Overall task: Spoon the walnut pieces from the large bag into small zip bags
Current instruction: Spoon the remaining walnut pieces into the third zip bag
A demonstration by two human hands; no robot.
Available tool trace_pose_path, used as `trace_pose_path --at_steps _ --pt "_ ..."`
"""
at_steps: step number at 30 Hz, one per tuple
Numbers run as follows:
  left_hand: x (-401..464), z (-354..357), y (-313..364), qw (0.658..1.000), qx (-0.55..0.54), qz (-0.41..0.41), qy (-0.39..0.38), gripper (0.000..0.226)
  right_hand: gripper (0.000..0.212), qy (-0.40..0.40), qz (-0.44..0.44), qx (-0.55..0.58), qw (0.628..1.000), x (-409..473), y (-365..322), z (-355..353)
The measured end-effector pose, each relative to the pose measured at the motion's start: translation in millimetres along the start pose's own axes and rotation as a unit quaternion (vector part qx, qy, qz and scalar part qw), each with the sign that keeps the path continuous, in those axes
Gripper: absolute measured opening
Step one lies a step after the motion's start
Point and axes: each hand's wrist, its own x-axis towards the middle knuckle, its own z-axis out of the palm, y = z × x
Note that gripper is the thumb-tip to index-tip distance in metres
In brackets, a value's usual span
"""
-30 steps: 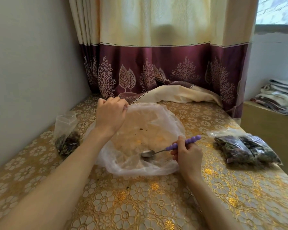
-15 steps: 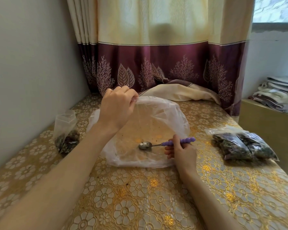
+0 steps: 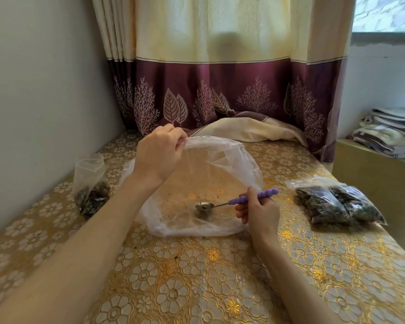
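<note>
Two hands work over a desk covered in glossy, embossed gold floral vinyl, bare at 6 o'clock. The right hand pinches a spoon by its beaded purple handle, the metal bowl inside the large bag, a thin, crinkled, cloudy sack holding only crumbs. The left hand grips its raised rim at 11 o'clock. A small open zip bag of walnut pieces stands at 9 o'clock near the wall; filled bags lie at 3 o'clock near the desk's edge.

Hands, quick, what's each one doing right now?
Left hand: pinching the big bag's rim, holding it up.
Right hand: gripping the spoon, bowl inside the bag.
</note>
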Motion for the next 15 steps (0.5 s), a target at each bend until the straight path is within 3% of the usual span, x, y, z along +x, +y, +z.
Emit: trace_pose_path --at_steps 5,15 --pt "-1.0 -3.8 2.4 1.0 -0.005 0.011 0.008 0.01 0.048 0.042 -0.004 -0.034 0.999 1.8 0.6 -1.7" --pt "-2.5 -6.6 3.3 0.999 -0.012 -0.001 -0.031 0.012 0.036 0.054 -0.025 -0.009 0.998 2.0 -2.9 -0.8"
